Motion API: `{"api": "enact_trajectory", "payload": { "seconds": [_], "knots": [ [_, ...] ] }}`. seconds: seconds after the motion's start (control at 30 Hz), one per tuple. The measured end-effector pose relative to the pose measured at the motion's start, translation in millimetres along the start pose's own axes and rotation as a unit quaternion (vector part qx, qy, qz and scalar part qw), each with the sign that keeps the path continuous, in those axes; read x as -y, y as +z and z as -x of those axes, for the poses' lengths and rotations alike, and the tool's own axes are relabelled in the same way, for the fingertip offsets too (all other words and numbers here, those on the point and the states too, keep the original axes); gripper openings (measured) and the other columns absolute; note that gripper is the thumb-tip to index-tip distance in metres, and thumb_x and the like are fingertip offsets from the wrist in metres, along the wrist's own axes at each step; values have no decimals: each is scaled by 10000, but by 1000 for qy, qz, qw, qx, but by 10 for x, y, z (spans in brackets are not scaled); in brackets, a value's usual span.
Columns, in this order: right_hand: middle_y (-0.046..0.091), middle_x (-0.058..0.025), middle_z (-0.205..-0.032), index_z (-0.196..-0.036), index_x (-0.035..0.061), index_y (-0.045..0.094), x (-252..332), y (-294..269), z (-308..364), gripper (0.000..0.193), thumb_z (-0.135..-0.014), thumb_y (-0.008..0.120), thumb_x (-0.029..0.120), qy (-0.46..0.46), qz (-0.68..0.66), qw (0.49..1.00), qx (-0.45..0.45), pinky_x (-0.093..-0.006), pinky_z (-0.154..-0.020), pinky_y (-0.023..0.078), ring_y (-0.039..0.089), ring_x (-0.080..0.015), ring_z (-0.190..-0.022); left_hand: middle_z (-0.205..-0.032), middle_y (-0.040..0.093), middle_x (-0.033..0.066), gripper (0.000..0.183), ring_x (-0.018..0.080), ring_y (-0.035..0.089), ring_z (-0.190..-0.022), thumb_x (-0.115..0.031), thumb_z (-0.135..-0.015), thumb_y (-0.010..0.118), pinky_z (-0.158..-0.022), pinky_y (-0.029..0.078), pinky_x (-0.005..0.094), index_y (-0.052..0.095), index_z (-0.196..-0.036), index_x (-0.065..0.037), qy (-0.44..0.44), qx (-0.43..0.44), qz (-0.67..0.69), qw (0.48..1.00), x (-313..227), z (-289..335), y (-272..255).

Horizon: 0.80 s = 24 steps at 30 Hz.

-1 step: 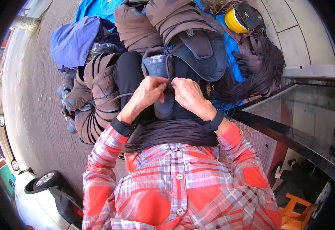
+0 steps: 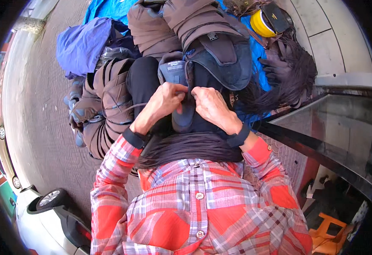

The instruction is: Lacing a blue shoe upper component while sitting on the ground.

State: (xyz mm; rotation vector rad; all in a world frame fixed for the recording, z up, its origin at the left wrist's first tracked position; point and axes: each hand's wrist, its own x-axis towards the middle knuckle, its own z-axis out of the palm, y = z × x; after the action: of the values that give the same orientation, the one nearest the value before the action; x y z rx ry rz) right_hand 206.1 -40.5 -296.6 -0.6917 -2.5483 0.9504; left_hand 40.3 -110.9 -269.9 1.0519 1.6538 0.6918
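A grey-blue shoe upper [image 2: 173, 73] with a printed tongue label lies over my lap, its toe end toward my body. My left hand [image 2: 164, 104] is closed at its dark edge, thumb and fingertips pinched together. Close beside it, my right hand [image 2: 212, 106] pinches the same edge from the other side. Whether a lace end sits between the fingertips is too small to tell. A thin brown lace [image 2: 140, 105] runs out to the left by my left wrist. Across my waist lies a thick bundle of dark laces [image 2: 190, 146].
Stacks of brown shoe uppers [image 2: 117, 91] stand left and ahead, one with a dark upper [image 2: 232, 70] on top. A purple cloth [image 2: 83, 44] lies far left. Right are a heap of dark laces [image 2: 288, 80], a yellow-and-black round object [image 2: 262, 23] and a glass-topped frame [image 2: 317, 119].
My left hand has shifted very slightly up and to the right. Little else differs.
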Motion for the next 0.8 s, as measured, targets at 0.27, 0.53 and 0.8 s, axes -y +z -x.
{"api": "enact_trajectory", "payload": {
  "seconds": [0.27, 0.53, 0.8],
  "knots": [
    [565, -227, -706, -932, 9, 431, -8, 23, -23, 202, -751, 521, -4, 49, -42, 998, -24, -494, -586, 435, 580, -413, -697, -595, 623, 110, 161, 219, 637, -521, -107, -732, 599, -525, 509, 346, 639, -857, -13, 72, 108, -290, 948, -189, -272, -119],
    [496, -85, -856, -765, 61, 588, 191, -137, 7, 109, -734, 650, 145, -79, 168, 983, -12, -372, -738, 372, 465, -261, -886, -786, 593, 101, 123, 163, 623, -739, -18, -761, 470, -564, 497, 313, 536, -861, 9, 172, 79, -216, 958, 9, -10, -902],
    [467, -174, -902, -840, -11, 498, 254, -301, -242, 135, -737, 585, -17, -112, 37, 993, 16, -394, -714, 473, 542, -344, -822, -723, 520, -22, 63, 33, 409, -512, -154, -900, 515, -427, 301, 173, 514, -880, -94, -89, 76, 220, 968, 348, 392, -599]
  ]
}}
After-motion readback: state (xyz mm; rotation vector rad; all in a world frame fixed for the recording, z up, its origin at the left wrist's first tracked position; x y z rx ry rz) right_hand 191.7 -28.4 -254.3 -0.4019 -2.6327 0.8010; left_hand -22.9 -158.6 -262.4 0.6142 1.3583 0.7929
